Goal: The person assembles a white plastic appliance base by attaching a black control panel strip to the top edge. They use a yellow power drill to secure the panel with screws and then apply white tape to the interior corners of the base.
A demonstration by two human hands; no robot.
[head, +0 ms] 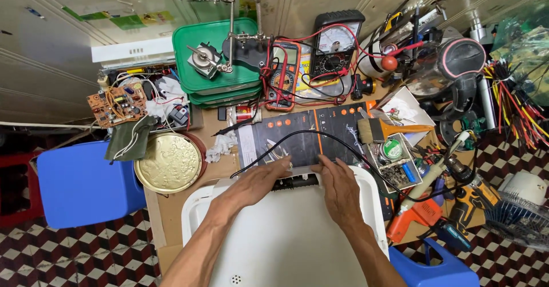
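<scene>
A large white plastic appliance housing (286, 235) lies on the workbench in front of me, its far edge showing a dark slot (294, 181). My left hand (260, 184) rests flat on the housing's far left corner, fingers pointing toward the slot. My right hand (337, 187) lies flat on the far right side, fingertips at the housing's edge. Neither hand grips anything. A black cable (320, 135) loops over the dark work mat (309, 135) just beyond my fingers.
Behind the mat stand two multimeters (334, 46), green stacked tubs (214, 55) and a helping-hand stand. A gold round lid (170, 162) and circuit board (117, 107) lie left. A brush (389, 129), solder spool, soldering iron and orange drill (474, 195) crowd the right. Blue stools flank the bench.
</scene>
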